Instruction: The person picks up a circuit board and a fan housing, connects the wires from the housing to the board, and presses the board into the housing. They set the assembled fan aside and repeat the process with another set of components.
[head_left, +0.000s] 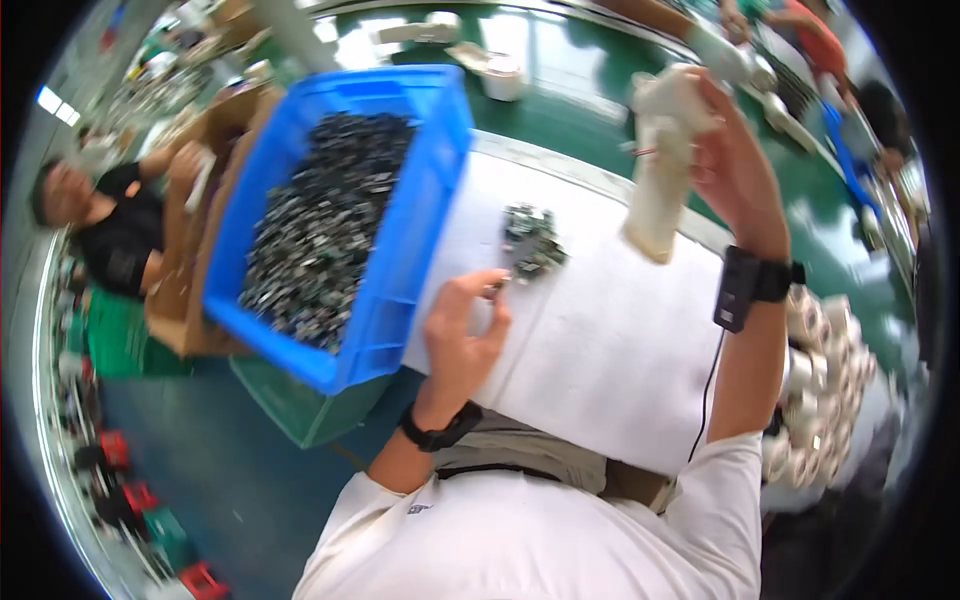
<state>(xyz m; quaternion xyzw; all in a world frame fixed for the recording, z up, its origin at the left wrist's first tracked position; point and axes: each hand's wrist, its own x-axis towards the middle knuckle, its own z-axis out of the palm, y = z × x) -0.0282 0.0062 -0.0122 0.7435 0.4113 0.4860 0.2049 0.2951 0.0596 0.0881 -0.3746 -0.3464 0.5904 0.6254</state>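
Note:
My right hand [735, 165] is raised over the right side of the white tabletop [620, 330]. Its fingers are wrapped round a cream-white plastic housing [660, 170] with a wide top and a long part hanging down, blurred by motion. A thin reddish wire shows beside it. My left hand [462, 335] is low over the table, with thumb and forefinger curled together around a small dark part [494, 288], too small to name. Just beyond those fingertips lies a loose heap of small green, black and silvery parts [535, 243].
A blue crate [440, 240] full of small dark parts stands at the left, beside a cardboard box [185, 325]. Another person [120, 230] works beyond the box. White cylindrical pieces [815, 390] are piled at the right. Behind the table runs a green surface [575, 55] holding white parts.

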